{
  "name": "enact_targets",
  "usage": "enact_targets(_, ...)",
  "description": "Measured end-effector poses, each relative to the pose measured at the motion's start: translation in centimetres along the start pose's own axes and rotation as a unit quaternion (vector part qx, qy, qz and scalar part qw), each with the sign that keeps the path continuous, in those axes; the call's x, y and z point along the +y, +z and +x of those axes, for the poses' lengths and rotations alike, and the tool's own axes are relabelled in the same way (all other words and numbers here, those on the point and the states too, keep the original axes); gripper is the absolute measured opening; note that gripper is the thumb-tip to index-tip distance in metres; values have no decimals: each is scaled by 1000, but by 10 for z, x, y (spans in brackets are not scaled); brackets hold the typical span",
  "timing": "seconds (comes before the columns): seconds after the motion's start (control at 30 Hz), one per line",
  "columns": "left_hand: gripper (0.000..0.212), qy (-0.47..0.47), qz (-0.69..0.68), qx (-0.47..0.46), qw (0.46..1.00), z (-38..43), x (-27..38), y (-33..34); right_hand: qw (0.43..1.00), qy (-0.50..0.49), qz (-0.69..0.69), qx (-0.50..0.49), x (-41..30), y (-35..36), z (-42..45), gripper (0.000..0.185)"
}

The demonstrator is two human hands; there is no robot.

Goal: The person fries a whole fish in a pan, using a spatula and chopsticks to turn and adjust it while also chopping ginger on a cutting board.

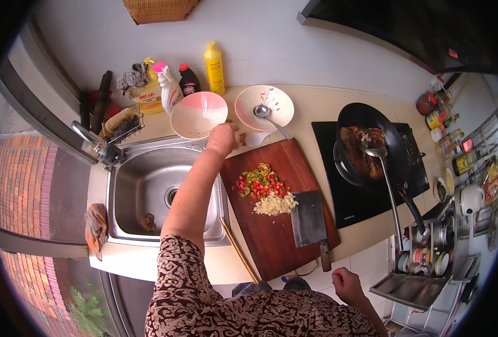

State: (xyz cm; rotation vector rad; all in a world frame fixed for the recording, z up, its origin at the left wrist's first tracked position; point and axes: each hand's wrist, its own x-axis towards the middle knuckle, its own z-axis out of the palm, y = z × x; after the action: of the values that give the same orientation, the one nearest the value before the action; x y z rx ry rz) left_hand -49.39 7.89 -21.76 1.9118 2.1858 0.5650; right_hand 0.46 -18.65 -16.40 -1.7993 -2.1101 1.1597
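Note:
My left hand [222, 138] reaches over the counter beside a pink and white bowl [199, 114]; its fingertips are hidden. Small brown scraps [242, 139] lie right by it. A second bowl [246, 107] holds a metal ladle [262, 111], and a white spoon [256, 139] rests in front. On the wooden cutting board [270, 252] are chopped red and green chillies [260, 183], minced garlic [275, 204] and a cleaver [309, 219]. My right hand [348, 285], fingers curled with nothing seen in them, hangs past the counter's front edge, near the cleaver's handle.
A wok [396, 147] with browned meat [358, 137] and a long metal spatula [376, 152] sits on the cooktop [350, 210]. Left is a steel sink [141, 185]; wooden chopsticks [239, 252] lie between sink and board. Cleaning bottles [214, 69] stand behind.

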Motion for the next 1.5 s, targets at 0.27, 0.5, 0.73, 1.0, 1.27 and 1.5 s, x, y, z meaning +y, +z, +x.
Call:
enact_targets(0.27,34,13,300,-197,933,38,-14,31,1000,-27,-6,-7,-1,4,-6,11)
enact_targets(0.5,49,-99,213,-263,936,53,17,12,999,29,13,7,-3,4,-16,11)
enact_targets(0.73,42,-3,289,-165,943,35,5,13,997,74,26,-26,-4,5,-16,14)
enact_targets(1.0,37,17,64,98,993,-115,30,-56,999,3,25,30,0,10,1,12)
enact_targets(1.27,29,-268,-816,-75,507,-275,54,-27,989,-47,-137,30,-39,6,65,42)
enact_targets(1.5,37,-222,-911,-96,333,-328,95,-30,968,-78,-225,73,-36,27,32,64)
